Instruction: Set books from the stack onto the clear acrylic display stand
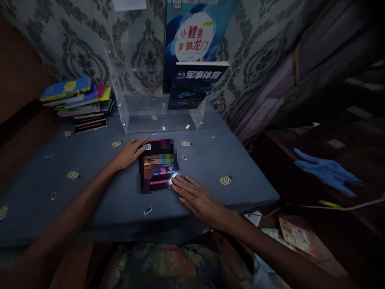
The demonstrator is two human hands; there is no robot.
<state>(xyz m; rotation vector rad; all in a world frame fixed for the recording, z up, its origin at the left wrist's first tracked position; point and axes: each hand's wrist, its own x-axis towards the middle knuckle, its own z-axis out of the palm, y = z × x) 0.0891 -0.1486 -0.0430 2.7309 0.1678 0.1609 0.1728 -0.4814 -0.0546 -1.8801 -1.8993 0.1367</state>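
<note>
A dark book (164,173) with a pink top edge and colourful pictures lies flat on the table; part of its cover is pixelated. My left hand (128,155) touches its upper left edge, fingers stretched out, the fingertips by a small white label. At the lower right corner, my right hand (197,197) rests with its fingers extended on the cover. Neither hand is closed around the book. Behind it stands a clear acrylic rack (156,124), where a dark blue magazine (192,90) leans upright at the right end.
A stack of books (80,98) sits at the back left of the blue cloth-covered table (99,216). A large blue picture book (174,60) stands against the patterned wall. Right of the table are a blue glove (325,168), a cable and papers lying lower down.
</note>
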